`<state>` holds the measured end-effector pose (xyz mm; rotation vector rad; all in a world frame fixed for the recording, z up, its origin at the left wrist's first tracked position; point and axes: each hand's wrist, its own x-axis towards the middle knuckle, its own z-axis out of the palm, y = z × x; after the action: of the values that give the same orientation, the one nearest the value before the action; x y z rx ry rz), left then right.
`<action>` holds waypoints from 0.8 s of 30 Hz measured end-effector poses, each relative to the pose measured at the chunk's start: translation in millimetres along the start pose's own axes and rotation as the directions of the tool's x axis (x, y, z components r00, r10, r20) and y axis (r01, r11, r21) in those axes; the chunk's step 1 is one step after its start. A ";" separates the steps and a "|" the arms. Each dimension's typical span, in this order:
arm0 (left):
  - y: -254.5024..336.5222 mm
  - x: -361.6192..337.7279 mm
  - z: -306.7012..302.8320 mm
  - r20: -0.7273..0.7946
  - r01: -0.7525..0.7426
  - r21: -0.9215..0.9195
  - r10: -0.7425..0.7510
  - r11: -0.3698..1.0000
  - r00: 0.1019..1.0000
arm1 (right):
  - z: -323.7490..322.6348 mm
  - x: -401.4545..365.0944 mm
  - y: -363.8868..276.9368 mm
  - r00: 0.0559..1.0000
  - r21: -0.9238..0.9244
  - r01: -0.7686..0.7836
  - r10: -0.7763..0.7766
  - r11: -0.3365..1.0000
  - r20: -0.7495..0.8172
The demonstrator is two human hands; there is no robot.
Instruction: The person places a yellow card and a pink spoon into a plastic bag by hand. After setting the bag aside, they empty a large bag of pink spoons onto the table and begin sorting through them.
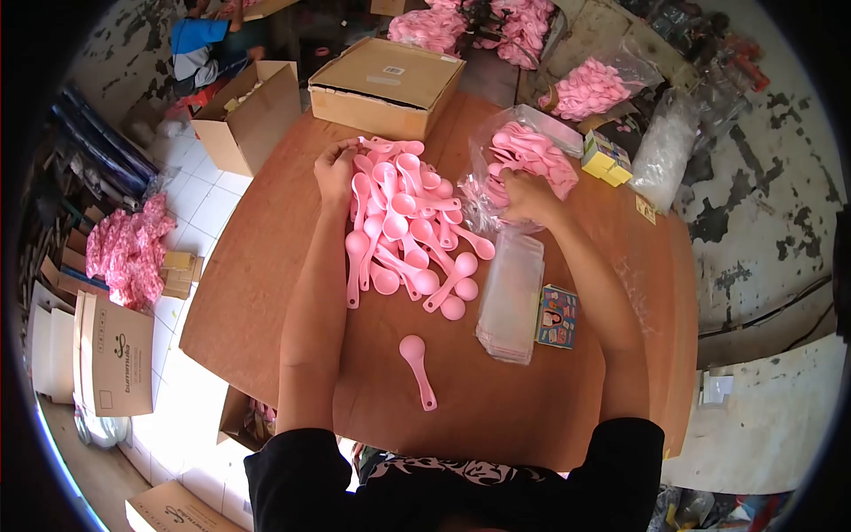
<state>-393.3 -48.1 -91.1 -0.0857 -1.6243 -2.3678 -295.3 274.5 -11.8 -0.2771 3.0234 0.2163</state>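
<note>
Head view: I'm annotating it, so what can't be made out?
In the head view:
What the right hand grips, if anything: hidden by the hand.
Lower spoons in the heap: covered by upper ones.
Contents of the closed box: hidden by its lid.
Print on the pack: too small.
Lower-left carton: cut off by the bottom edge.

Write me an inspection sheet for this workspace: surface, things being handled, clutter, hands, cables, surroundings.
Surface: brown table, bare near the person apart from a lone scoop.
Things being handled: pile of pink scoops, loose and overlapping; more scoops in a clear bag.
Clutter: closed cardboard box, clear plastic sleeves, small printed box, yellow box.
Hands: left hand at the pile's far left edge; right hand at the bag; grips unclear.
Cables: nothing seen on the table; dark cable-like line along the right wall.
Surroundings: seated person beyond; peeling wall.
</note>
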 end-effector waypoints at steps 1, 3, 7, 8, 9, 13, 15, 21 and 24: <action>0.4 -0.9 0.4 0.000 0.009 -0.023 -0.009 1.000 1.000 | 3.0 1.3 0.7 1.000 0.005 -0.011 0.011 1.000 0.002; 2.6 -2.2 1.4 0.000 0.014 -0.048 -0.014 0.999 1.000 | 8.9 2.8 1.2 1.000 0.011 -0.014 0.014 1.000 -0.006; 3.8 -1.6 1.1 0.004 0.008 -0.021 -0.008 1.000 1.000 | 14.9 4.4 4.6 0.991 0.062 0.026 -0.018 0.998 -0.131; 3.6 -1.7 1.4 0.008 0.014 -0.028 -0.013 1.000 1.000 | 12.2 0.7 6.4 0.991 0.062 0.025 -0.017 0.998 -0.132; 3.6 -1.3 1.6 0.009 0.013 -0.029 -0.013 0.999 1.000 | 8.4 -3.0 9.4 0.990 0.134 0.082 -0.066 0.988 -0.120; 6.1 -3.1 2.4 0.003 0.013 -0.017 -0.013 1.000 1.000 | 10.0 -4.5 14.5 0.993 0.319 0.026 0.011 0.948 -0.114; 6.0 -2.4 2.2 -0.003 0.012 -0.021 -0.012 1.000 1.000 | 22.1 3.0 30.3 0.986 0.412 0.090 -0.023 0.907 -0.166; 6.0 -3.1 1.8 0.006 0.015 -0.007 -0.015 1.000 1.000 | 10.0 9.4 45.6 0.994 0.704 -0.031 0.098 0.710 -0.055; 7.3 -3.3 2.8 0.004 0.022 -0.022 -0.022 1.000 1.000 | 4.0 6.9 46.6 0.984 0.890 0.060 0.124 0.452 -0.129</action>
<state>-388.5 -47.3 -84.1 -0.0770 -1.6088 -2.4036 -310.5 319.2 -10.4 -0.1222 2.7765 -1.4628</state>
